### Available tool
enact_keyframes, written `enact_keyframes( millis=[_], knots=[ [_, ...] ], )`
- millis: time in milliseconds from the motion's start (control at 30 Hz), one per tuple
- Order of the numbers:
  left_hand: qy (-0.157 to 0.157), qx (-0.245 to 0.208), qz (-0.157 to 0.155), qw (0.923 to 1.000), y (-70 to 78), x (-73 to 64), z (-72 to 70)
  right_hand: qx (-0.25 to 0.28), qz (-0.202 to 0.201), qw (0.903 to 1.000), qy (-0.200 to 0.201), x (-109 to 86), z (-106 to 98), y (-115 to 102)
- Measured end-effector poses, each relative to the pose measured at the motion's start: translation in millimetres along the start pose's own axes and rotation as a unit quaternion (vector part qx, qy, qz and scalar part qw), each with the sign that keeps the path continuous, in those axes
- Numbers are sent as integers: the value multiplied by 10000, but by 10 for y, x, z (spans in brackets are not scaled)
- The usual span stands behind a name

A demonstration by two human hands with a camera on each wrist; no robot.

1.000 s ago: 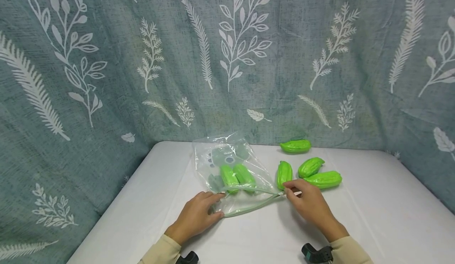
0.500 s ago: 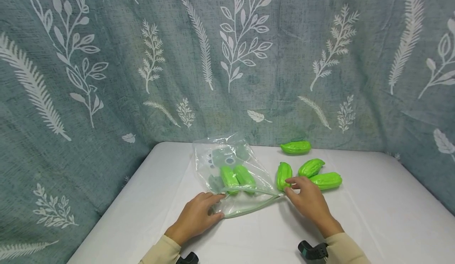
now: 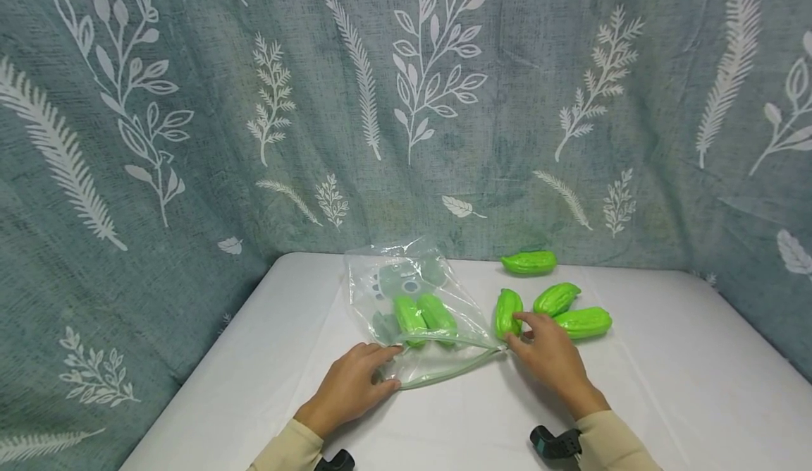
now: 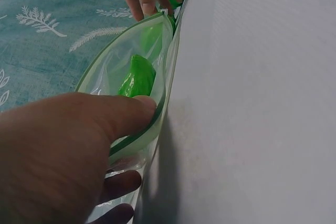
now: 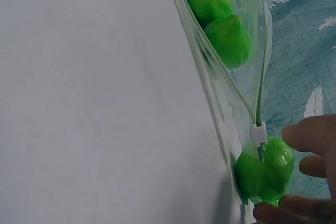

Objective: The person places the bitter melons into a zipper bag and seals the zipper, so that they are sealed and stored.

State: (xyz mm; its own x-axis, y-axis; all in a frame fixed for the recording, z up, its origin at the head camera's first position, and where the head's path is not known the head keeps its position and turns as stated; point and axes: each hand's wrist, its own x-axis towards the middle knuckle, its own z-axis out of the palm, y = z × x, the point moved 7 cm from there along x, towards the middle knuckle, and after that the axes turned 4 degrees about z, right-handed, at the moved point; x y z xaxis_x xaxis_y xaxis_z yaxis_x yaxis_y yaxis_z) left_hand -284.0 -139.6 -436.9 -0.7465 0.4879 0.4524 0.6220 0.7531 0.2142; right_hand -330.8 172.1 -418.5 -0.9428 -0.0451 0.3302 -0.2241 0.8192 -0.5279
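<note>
A clear zip bag with green zip edges lies on the table, its mouth spread towards me. Inside are two shiny green, ribbed bitter melons. My left hand holds the bag's mouth at the left end; the left wrist view has its thumb across the opening and the other fingers outside. Beside the white slider, my right hand has its thumb and forefinger spread about a loose bitter melon. In the right wrist view, its fingers stand loosely at that melon.
Two more bitter melons lie together just beyond my right hand. Another bitter melon is at the table's back edge. The white table meets a leaf-patterned curtain behind and at both sides.
My right hand has come off the bag's slider and shifted slightly left and forward to the nearest loose melon. My left hand stays in place at the bag's mouth.
</note>
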Motion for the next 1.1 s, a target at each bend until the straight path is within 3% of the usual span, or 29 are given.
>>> enact_keyframes(
  millis=[567, 867, 1100],
  knots=[
    [186, 33, 153, 9997, 31, -2, -29, -255, -6, 9996, -113, 14, 61, 34],
    [73, 25, 44, 10000, 32, -2, -34, -180, -45, 9998, -64, 27, 69, 62],
    [38, 11, 20, 10000, 46, -6, -38, -95, 154, 9998, -106, 26, 88, 115]
  ],
)
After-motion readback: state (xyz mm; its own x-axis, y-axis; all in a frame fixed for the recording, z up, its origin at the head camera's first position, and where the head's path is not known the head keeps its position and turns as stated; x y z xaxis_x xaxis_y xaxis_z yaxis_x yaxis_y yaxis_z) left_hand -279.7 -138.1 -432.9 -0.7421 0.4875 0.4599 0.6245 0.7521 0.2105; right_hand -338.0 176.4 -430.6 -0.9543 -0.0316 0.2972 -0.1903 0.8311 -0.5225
